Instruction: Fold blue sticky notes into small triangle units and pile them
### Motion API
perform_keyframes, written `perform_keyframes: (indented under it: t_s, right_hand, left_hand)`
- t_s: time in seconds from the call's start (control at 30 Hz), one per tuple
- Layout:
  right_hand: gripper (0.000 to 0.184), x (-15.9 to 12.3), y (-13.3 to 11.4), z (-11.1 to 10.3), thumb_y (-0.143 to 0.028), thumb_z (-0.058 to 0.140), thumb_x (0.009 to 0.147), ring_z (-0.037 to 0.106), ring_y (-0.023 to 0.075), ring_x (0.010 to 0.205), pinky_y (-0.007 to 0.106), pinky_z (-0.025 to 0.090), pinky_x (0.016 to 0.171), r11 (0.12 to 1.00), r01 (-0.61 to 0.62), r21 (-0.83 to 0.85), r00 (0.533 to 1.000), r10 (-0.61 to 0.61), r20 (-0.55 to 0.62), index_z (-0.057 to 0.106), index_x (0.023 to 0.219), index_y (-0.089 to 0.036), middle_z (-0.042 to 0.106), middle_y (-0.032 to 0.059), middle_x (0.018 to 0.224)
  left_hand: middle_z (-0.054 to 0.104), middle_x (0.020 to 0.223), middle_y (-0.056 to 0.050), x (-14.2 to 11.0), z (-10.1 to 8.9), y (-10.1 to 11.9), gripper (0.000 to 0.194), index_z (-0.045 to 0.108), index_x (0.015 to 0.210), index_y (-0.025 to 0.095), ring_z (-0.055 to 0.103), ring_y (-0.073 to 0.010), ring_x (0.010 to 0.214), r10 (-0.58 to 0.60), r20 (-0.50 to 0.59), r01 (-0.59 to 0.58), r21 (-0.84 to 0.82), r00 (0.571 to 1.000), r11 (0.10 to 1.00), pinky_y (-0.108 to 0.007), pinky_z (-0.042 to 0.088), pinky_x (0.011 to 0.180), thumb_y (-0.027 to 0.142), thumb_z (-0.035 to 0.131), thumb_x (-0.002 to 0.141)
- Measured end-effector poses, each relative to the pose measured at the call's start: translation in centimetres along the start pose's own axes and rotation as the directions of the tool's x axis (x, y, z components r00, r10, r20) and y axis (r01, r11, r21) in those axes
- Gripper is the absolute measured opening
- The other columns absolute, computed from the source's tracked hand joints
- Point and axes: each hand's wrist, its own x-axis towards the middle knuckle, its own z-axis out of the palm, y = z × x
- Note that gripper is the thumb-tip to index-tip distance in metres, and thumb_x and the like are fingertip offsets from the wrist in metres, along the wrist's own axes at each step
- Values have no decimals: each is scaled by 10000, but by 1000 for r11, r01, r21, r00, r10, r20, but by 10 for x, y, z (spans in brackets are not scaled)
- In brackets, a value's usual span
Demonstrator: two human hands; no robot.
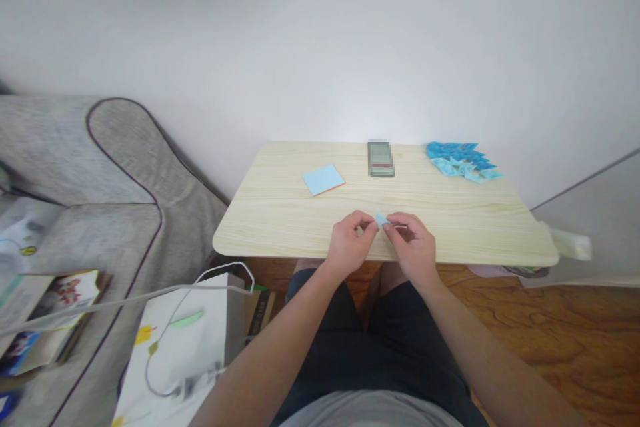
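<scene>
Between my two hands is a small folded piece of light blue paper (381,219), just over the front part of the table. My left hand (351,240) pinches its left side with thumb and forefinger. On the other side, my right hand (413,243) grips the paper between thumb and fingers. A stack of light blue paper sheets (324,180), with an orange edge showing, lies to the left beyond my hands. At the back right sits a cluster of folded paper pieces (463,161), darker blue behind and pale blue in front.
A blurred phone-like device (381,159) lies near the table's back edge. The pale wooden table (270,213) stands against a white wall. Left of it are a grey sofa (180,233) with books on it, and a white box (200,313) with a cable across it.
</scene>
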Motion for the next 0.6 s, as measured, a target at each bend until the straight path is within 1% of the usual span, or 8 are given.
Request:
perform_keyframes:
  t_s: [0.07, 0.1, 0.23, 0.33, 0.4, 0.47, 0.53, 0.6]
  right_hand:
    - [119, -1, -2, 0, -317, 704, 892, 651, 235, 1022, 397, 558, 852, 999, 31, -32, 999, -32, -16, 744, 987, -258, 688, 68, 1081]
    - [112, -1, -3, 0, -311, 706, 889, 641, 235, 1023, 395, 552, 845, 998, 42, -49, 999, -43, -24, 745, 980, -258, 675, 68, 1069]
    - [73, -1, -5, -2, -291, 722, 874, 609, 207, 870, 378, 511, 781, 992, 59, -112, 998, -62, -24, 732, 935, -252, 633, 36, 923]
    - [41, 0, -5, -3, -286, 715, 877, 591, 191, 801, 365, 484, 757, 989, 63, -132, 998, -60, 25, 709, 880, -246, 625, 12, 838]
    - [38, 1, -6, -4, -280, 707, 878, 582, 185, 782, 360, 477, 755, 989, 68, -135, 996, -61, 60, 710, 893, -246, 618, 3, 816]
    - [37, 1, -6, -4, -276, 704, 872, 571, 182, 768, 356, 474, 746, 988, 77, -134, 993, -65, 94, 714, 895, -248, 600, -4, 799]
    - [45, 1, -7, -5, -277, 696, 871, 566, 180, 757, 353, 478, 739, 988, 87, -127, 989, -70, 129, 722, 900, -254, 586, -6, 788]
    - [99, 1, -8, -5, -287, 691, 873, 578, 183, 766, 357, 491, 745, 989, 95, -116, 983, -75, 167, 733, 960, -267, 595, -4, 800]
  left_hand:
    - [730, 852, 9, -1, 0, 0, 120, 717, 892, 216, 642, -145, 792, -4, -16, 4, 11, 1000, 1000, -280, 483, 759, 282, 624, 928]
    - [731, 852, 9, -1, 1, 0, 119, 718, 892, 219, 641, -146, 790, -5, -23, 6, 16, 1000, 1000, -284, 483, 759, 283, 625, 928]
    - [736, 856, 4, -3, 2, 1, 114, 721, 889, 226, 637, -155, 795, -5, -40, 6, 23, 999, 1000, -298, 477, 764, 286, 632, 928]
    - [740, 871, -3, -3, 2, 3, 112, 724, 888, 227, 642, -162, 824, 2, -42, -2, 9, 999, 1000, -308, 477, 791, 285, 636, 928]
    - [745, 902, -10, -4, 2, 4, 102, 729, 905, 228, 649, -168, 866, 9, -42, -9, -13, 999, 1000, -317, 481, 832, 279, 643, 924]
    - [754, 962, -17, -3, 1, 4, 100, 735, 954, 230, 657, -173, 924, 12, -44, -14, -49, 999, 999, -324, 484, 881, 277, 654, 919]
    - [759, 1028, -28, -3, 0, 5, 138, 736, 1022, 231, 666, -178, 978, 4, -49, -9, -99, 999, 995, -327, 489, 911, 289, 657, 925]
    - [761, 1073, -44, -2, 0, 6, 187, 729, 1076, 223, 676, -181, 1003, -16, -58, 6, -162, 998, 987, -324, 504, 908, 322, 641, 944]
